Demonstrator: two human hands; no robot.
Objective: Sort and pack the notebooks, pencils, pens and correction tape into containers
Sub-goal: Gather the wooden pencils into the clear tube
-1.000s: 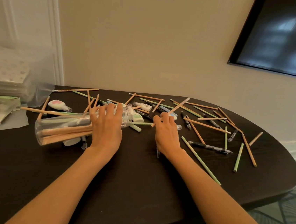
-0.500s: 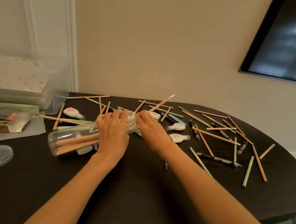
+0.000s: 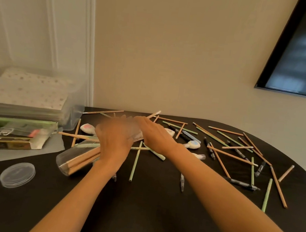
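Jar [image 3: 72, 157] lying under left hand [image 3: 114, 142], grip seemingly around it, right hand [image 3: 155, 135] pinching pencil [image 3: 155, 113]

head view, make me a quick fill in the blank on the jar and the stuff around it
1. The clear jar under the left hand lies on its ____.
2. Inside it are several wooden ____.
3. Its round lid lies on the table, to the jar's ____.
4. The pencil at the jar's mouth is held by the ____ hand.
Missing words: side; pencils; left; right.
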